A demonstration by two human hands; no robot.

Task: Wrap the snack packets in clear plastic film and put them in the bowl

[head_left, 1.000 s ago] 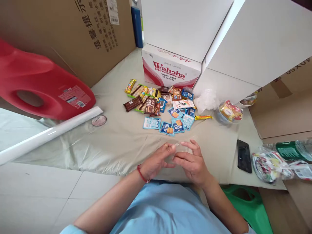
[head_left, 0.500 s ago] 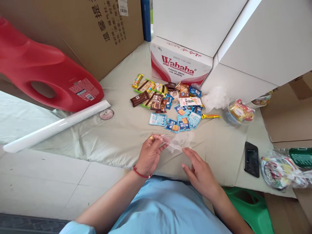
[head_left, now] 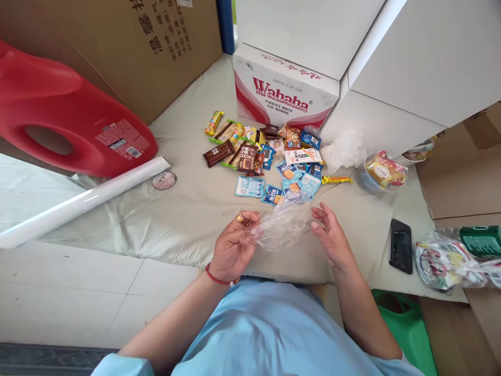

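Head: clear bag (head_left: 282, 225) in left hand (head_left: 234, 248)

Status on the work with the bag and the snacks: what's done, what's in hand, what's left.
Done, it seems: one packed bag lies at the right, beside the phone. In hand: the left hand pinches an empty clear bag, with the right hand open at its other edge. Left: the snacks lie loose in a pile on the cloth, and none is in the clear bag.
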